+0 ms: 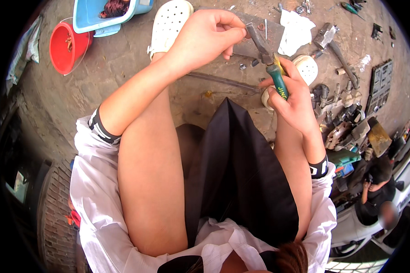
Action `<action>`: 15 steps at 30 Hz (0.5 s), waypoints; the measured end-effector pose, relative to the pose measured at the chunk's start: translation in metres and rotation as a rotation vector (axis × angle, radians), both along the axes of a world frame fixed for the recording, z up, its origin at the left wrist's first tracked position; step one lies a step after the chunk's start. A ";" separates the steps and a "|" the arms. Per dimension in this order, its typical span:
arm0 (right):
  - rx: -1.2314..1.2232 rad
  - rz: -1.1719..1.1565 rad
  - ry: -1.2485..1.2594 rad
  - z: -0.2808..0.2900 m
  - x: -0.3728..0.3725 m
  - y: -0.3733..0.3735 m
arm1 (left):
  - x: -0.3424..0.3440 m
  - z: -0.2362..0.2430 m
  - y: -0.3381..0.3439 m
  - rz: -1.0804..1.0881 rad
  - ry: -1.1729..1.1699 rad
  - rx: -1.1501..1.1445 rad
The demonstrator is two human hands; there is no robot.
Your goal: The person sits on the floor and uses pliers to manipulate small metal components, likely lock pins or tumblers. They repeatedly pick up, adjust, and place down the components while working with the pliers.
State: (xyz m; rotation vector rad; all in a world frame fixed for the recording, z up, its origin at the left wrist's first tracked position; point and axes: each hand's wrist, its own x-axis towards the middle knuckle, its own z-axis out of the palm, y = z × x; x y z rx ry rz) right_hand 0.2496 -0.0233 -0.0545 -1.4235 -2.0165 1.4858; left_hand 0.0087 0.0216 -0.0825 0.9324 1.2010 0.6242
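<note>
My left hand (205, 38) pinches what looks like a thin copper wire (246, 39) at the jaws of a pair of pliers (262, 45), its other fingers curled. The pliers have green and yellow handles (276, 78), which my right hand (290, 95) grips above my right knee. Beneath the jaws lies a dark metal plate (246, 49) with small bits on it. A white crumpled cloth or paper (294, 32) is just right of the plate. A long thin metal bar (223, 81) lies on the floor below my hands.
A blue basin (84, 13) and red bucket (59, 50) stand upper left. At right lie a hammer (339, 57), a black tool case (377, 86) and assorted metal parts (344, 134). Another person (373, 200) is at lower right beside a white car (351, 234). My feet wear white clogs (164, 22).
</note>
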 end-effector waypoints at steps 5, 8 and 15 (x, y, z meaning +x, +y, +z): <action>-0.096 -0.022 0.007 0.002 -0.002 -0.002 | -0.004 0.002 0.002 -0.061 0.029 -0.014; -0.124 -0.048 0.057 0.004 -0.003 -0.006 | -0.003 0.009 0.003 -0.093 0.081 0.016; -0.469 -0.373 0.249 0.008 -0.008 0.000 | 0.010 0.012 -0.016 -0.410 0.058 0.013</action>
